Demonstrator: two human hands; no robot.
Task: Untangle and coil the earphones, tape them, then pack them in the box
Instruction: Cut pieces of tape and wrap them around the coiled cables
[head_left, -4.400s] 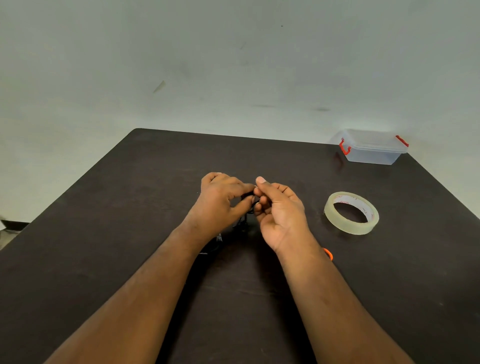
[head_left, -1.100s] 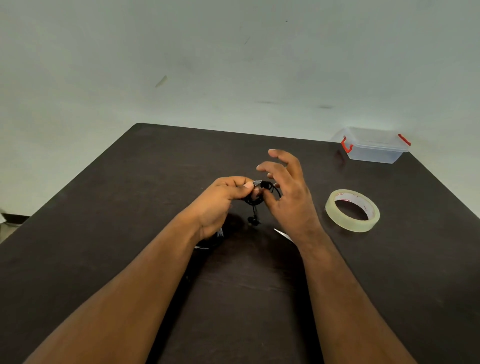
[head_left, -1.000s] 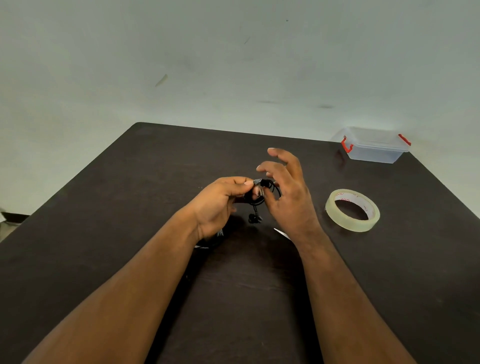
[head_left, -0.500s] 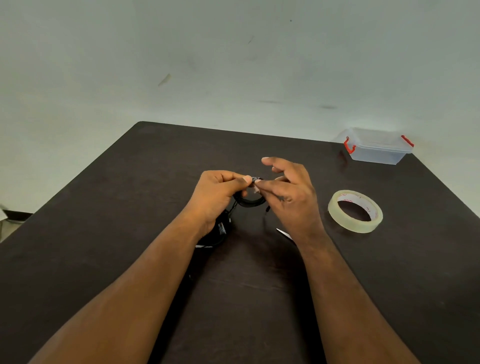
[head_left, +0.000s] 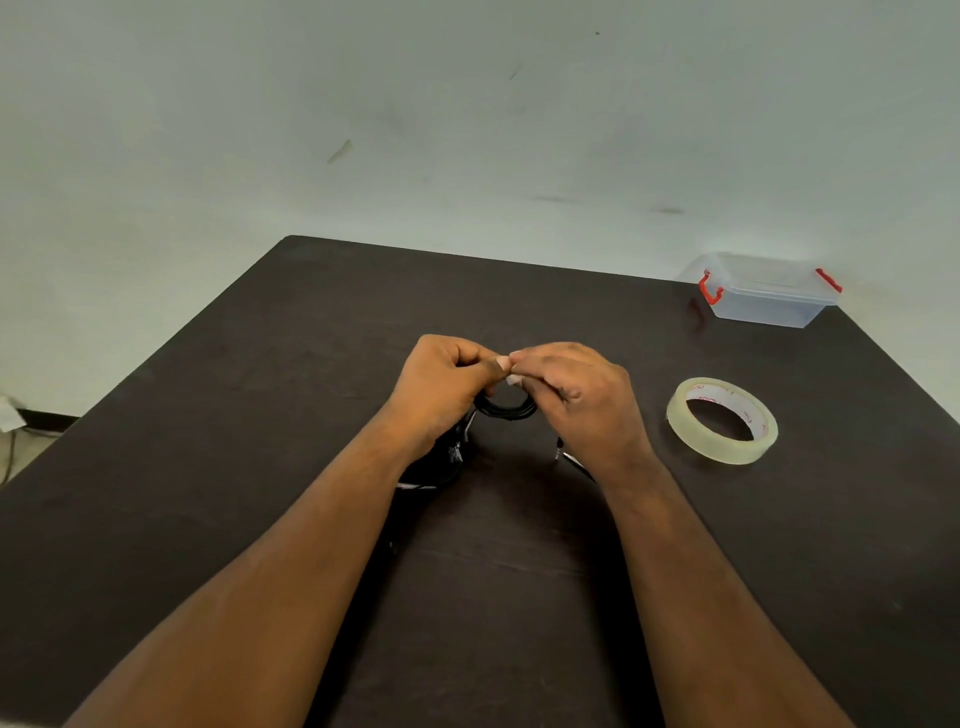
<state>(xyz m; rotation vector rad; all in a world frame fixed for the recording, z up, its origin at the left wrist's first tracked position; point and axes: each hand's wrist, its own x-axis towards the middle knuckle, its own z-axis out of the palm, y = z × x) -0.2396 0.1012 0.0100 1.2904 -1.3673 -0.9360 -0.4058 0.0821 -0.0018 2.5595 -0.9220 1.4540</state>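
A small black coil of earphones (head_left: 506, 408) hangs between both hands above the dark table (head_left: 260, 389). My left hand (head_left: 444, 384) pinches the top of the coil with thumb and forefinger. My right hand (head_left: 576, 400) pinches the same spot from the other side, where a small strip of clear tape (head_left: 511, 376) shows at the fingertips. More black cable (head_left: 447, 460) lies under my left wrist. The roll of clear tape (head_left: 722, 421) lies flat to the right of my right hand. The clear plastic box (head_left: 766, 291) with red clips stands shut at the far right corner.
A thin metal tip (head_left: 571, 460), partly hidden, pokes out from under my right wrist. The table's far edge meets a pale wall. Its left edge drops to the floor, where a white scrap (head_left: 8, 413) lies.
My right hand's fingers have curled down from spread to a pinch at the top of the coil. Both hands have drawn together, and the coil now hangs below the fingertips.
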